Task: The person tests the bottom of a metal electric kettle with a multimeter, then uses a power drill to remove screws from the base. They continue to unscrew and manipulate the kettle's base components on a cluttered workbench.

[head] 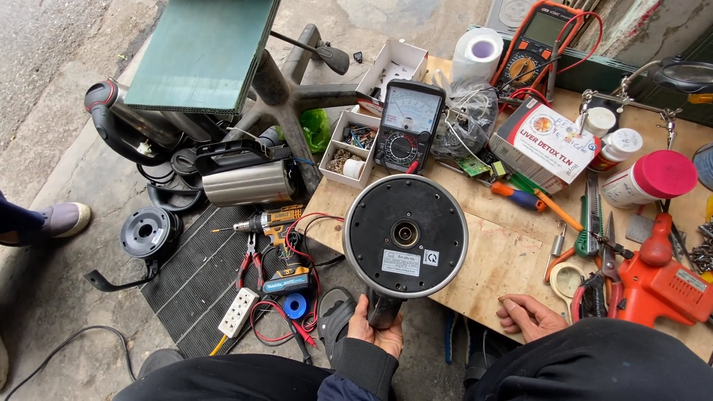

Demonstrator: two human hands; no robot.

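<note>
Kettle (pixel 405 236) held bottom-up by its handle in clenched left hand (pixel 377 334), over bench (pixel 475 275) edge, right hand (pixel 529 317) resting loosely curled on bench, gripping nothing; risk: single-hand grip slipping, dropping kettle onto analog multimeter (pixel 408 126) or floor clutter.

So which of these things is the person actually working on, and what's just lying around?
In hand:
- kettle, underside up, gripped by its handle in the left hand
- right hand, resting on the wooden board, holding nothing

Lying about:
- analog meter
- orange multimeter
- cordless drill
- red pliers
- power strip
- second kettle
</note>
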